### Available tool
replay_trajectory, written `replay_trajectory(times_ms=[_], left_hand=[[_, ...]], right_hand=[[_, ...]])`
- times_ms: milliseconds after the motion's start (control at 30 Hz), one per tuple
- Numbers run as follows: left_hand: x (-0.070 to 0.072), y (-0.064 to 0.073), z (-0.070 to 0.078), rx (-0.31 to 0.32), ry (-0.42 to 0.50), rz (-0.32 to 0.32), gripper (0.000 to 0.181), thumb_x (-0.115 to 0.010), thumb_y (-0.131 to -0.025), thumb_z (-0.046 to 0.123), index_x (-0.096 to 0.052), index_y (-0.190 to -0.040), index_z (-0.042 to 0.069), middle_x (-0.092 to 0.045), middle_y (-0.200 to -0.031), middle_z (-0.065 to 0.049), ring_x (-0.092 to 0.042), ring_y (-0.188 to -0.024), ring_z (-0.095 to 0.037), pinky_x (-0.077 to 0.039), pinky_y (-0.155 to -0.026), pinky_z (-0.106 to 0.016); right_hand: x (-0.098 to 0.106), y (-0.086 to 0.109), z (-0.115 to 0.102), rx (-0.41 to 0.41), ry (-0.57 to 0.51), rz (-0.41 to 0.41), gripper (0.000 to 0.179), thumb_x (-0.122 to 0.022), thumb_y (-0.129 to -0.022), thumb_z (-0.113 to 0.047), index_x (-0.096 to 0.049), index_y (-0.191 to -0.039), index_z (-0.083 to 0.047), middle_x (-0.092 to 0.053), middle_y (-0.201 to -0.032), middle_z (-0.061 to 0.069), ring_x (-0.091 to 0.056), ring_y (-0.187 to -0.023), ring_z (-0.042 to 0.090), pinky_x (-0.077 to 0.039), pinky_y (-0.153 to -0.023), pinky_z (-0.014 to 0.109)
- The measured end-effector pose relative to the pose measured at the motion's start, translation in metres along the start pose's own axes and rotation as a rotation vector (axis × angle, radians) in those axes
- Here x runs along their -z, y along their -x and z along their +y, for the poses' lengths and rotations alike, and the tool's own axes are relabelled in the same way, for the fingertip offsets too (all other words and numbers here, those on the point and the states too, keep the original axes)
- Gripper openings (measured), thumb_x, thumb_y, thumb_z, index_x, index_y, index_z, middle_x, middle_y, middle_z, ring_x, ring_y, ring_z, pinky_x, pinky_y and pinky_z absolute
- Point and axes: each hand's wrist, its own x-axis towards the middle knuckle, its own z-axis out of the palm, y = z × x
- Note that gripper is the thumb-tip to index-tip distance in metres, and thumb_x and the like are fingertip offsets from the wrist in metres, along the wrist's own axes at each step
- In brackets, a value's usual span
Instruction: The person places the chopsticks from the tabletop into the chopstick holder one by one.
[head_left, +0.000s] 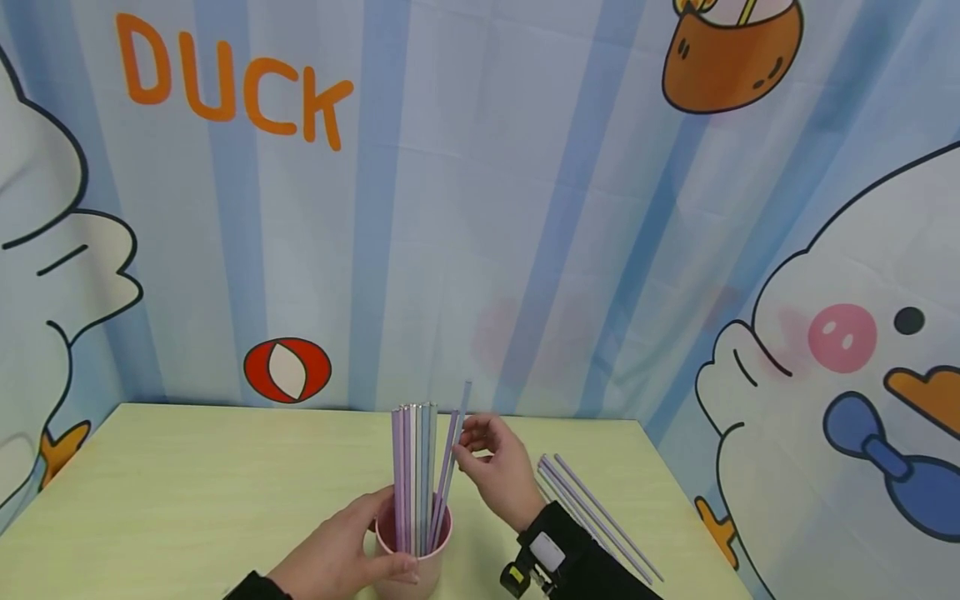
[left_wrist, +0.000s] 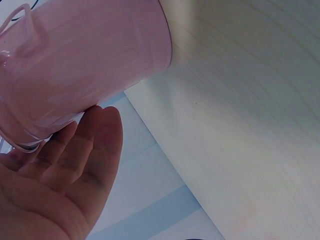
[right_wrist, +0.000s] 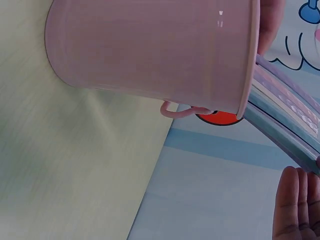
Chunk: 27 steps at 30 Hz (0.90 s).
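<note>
A pink bucket-shaped cup point(head_left: 408, 575) with a small loop handle point(left_wrist: 22, 30) stands upright near the table's front. My left hand point(head_left: 341, 542) holds it from the left, thumb in front and fingers behind. Several long thin straws point(head_left: 412, 475) in purple, white and blue-grey stand in the cup. To the right of this bunch, a purple straw point(head_left: 444, 467) and a blue-grey straw point(head_left: 466, 398) lean rightward. My right hand point(head_left: 498, 467) pinches the blue-grey one near its upper part. In the right wrist view, straight fingers point(right_wrist: 287, 200) show beside the straws.
Several purple straws point(head_left: 600, 517) lie on the pale wooden table point(head_left: 187, 492), right of the cup and partly behind the right sleeve point(head_left: 585, 558). A striped cloth point(head_left: 450, 208) with printed cartoon ducks hangs behind the table's back edge.
</note>
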Motion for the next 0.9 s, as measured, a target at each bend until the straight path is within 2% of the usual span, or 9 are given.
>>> replay_trajectory(times_ms=[167, 300, 667, 767, 900], left_hand=[[0.000, 0.000, 0.000, -0.006, 0.004, 0.001, 0.092, -0.074, -0.072, 0.057, -0.039, -0.148, 0.021, -0.055, -0.123, 0.002, -0.053, -0.105, -0.021, -0.042, -0.098, -0.061], [0.000, 0.000, 0.000, 0.001, 0.008, 0.002, 0.093, -0.074, -0.071, 0.058, -0.039, -0.149, 0.021, -0.054, -0.126, 0.000, -0.053, -0.108, -0.022, -0.040, -0.099, -0.063], [0.000, 0.001, 0.001, 0.011, 0.022, 0.000, 0.094, -0.075, -0.071, 0.058, -0.038, -0.149, 0.023, -0.052, -0.133, -0.001, -0.052, -0.111, -0.023, -0.038, -0.100, -0.065], [0.000, 0.001, 0.001, 0.011, 0.016, 0.004, 0.094, -0.075, -0.071, 0.058, -0.037, -0.150, 0.023, -0.052, -0.134, -0.001, -0.052, -0.111, -0.023, -0.038, -0.100, -0.065], [-0.001, 0.001, 0.000, 0.014, 0.009, 0.008, 0.094, -0.075, -0.070, 0.058, -0.038, -0.149, 0.023, -0.053, -0.132, -0.001, -0.052, -0.110, -0.023, -0.040, -0.099, -0.064]], right_hand=[[-0.004, 0.000, 0.018, -0.029, -0.005, -0.026, 0.027, -0.068, -0.091, -0.011, -0.057, -0.115, -0.005, -0.063, -0.096, 0.007, -0.062, -0.087, 0.019, -0.056, -0.072, 0.033], [-0.005, 0.002, 0.021, -0.058, -0.012, -0.047, 0.027, -0.068, -0.091, -0.013, -0.058, -0.114, -0.006, -0.063, -0.096, 0.006, -0.062, -0.087, 0.018, -0.055, -0.073, 0.034], [-0.012, 0.007, 0.027, -0.062, 0.011, -0.078, 0.027, -0.071, -0.089, -0.011, -0.060, -0.113, -0.004, -0.065, -0.095, 0.008, -0.062, -0.086, 0.017, -0.056, -0.072, 0.031], [-0.013, 0.009, 0.024, -0.059, 0.020, -0.088, 0.026, -0.070, -0.089, -0.007, -0.059, -0.112, -0.001, -0.065, -0.095, 0.012, -0.062, -0.086, 0.021, -0.056, -0.071, 0.033], [-0.011, 0.015, 0.003, -0.052, 0.017, -0.095, 0.024, -0.068, -0.088, 0.000, -0.059, -0.110, 0.005, -0.065, -0.095, 0.018, -0.062, -0.085, 0.025, -0.056, -0.071, 0.034]])
